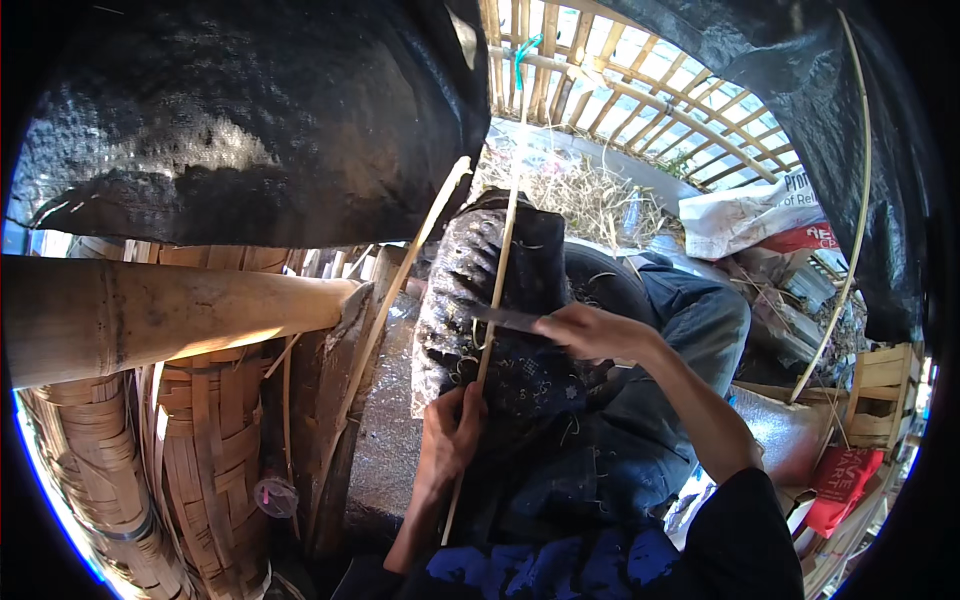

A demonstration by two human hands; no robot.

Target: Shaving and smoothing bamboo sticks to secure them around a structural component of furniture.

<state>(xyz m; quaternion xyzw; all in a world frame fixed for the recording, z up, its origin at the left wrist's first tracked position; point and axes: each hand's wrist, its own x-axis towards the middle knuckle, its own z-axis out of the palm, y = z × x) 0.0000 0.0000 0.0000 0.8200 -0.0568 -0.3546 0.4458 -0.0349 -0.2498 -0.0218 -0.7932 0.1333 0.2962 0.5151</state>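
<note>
A long, thin bamboo strip [506, 235] runs from near my waist up toward the slatted fence. My left hand [452, 428] is closed around its lower part. In my right hand [592, 334] is a knife [508, 319], its dark blade lying across the strip a little above my left hand. Beneath the strip, a dark patterned cloth [530, 375] covers my lap, with small pale shavings on it. A thick, ridged black piece, like a length of tyre [455, 290], stands under the strip and the blade.
A thick bamboo pole [180, 315] juts in from the left above tall woven baskets [210, 440]. Black sheeting [260, 130] hangs overhead. Beyond lie dry straw [580, 190], a slatted bamboo fence [640, 95] and a white sack [740, 215]. A red packet [843, 488] is at right.
</note>
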